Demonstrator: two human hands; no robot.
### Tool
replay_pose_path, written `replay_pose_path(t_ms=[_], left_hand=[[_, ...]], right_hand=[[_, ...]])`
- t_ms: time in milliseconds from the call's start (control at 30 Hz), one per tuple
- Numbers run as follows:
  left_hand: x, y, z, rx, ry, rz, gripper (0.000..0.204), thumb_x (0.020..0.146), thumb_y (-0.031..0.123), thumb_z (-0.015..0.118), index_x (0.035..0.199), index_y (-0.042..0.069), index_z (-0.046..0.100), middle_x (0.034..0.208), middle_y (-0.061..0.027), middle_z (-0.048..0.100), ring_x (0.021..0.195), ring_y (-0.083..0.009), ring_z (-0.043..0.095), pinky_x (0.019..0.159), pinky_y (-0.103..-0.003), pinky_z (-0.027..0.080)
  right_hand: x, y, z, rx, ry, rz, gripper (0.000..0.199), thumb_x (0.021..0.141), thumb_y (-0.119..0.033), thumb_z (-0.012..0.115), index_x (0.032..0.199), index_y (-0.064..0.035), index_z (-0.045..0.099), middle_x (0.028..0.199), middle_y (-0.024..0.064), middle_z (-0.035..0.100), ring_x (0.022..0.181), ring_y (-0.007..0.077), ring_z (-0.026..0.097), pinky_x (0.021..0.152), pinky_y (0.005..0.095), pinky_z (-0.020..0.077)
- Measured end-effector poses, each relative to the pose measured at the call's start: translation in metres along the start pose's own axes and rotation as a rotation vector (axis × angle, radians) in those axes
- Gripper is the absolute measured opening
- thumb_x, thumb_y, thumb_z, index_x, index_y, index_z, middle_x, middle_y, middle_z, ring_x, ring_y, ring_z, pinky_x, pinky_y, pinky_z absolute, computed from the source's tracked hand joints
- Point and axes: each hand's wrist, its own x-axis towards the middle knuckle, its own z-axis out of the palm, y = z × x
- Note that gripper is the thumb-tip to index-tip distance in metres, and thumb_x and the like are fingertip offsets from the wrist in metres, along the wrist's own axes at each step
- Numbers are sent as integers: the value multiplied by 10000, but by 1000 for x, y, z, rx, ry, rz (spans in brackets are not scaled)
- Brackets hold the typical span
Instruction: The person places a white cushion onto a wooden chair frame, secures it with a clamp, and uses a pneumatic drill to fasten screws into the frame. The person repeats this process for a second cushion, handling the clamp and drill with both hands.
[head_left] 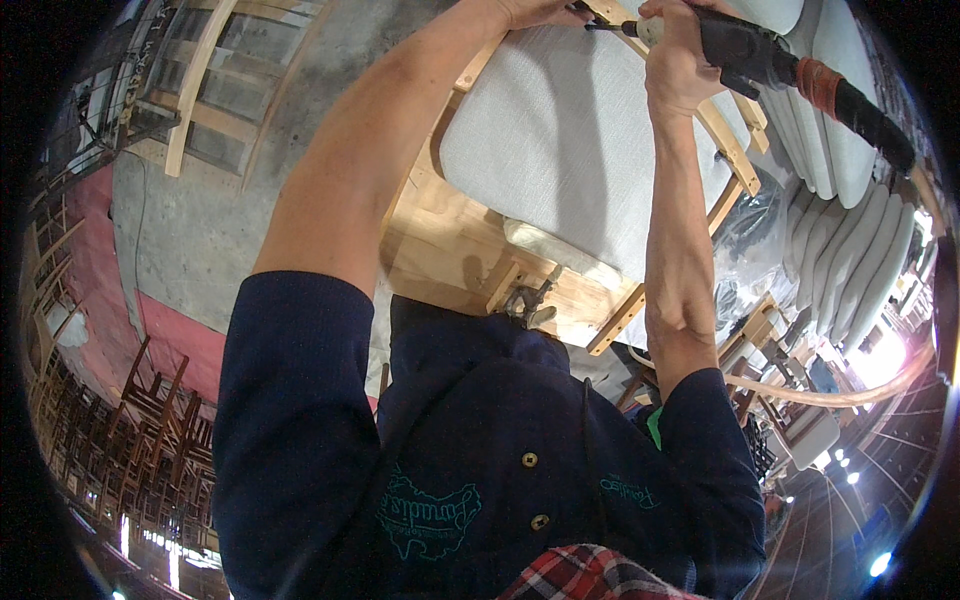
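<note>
My right hand (676, 62) grips a black pneumatic screwdriver (745, 48) with a red-taped hose, its bit pointing left at the far edge of a wooden chair frame (727, 140). My left hand (535, 10) rests on that same far edge, right beside the bit; only part of the hand shows at the top of the picture. A grey upholstered seat cushion (560, 140) lies under both forearms on a wooden workbench (450, 250). My dark blue sleeves fill the lower middle.
A stack of grey upholstered seats (850, 220) stands at the right. Wooden chair frames (215, 100) lie at the upper left on a concrete floor. Dark chair frames (150, 420) are stacked at the lower left. An air hose (850, 395) curves at the right.
</note>
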Motion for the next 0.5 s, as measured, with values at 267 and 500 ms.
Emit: replay_pose_path(t_ms=[267,500], left_hand=[[1,-3,3,1,0,5,505,663,267,862,1148,210,734,999,-19,679,1048,-256,577,950,-412,430],[1,-1,5,17,-18,-13,495,666,277,872,1141,215,747,1004,-10,682,1054,-253,576,953,-409,429]], right_hand=[[1,0,6,-97,-13,-119,226,940,-39,635,1144,-26,538,794,57,642,672,121,580,637,268,480],[4,-5,7,1,16,-57,204,925,-8,635,1111,-22,550,779,59,641,650,113,571,609,253,464]])
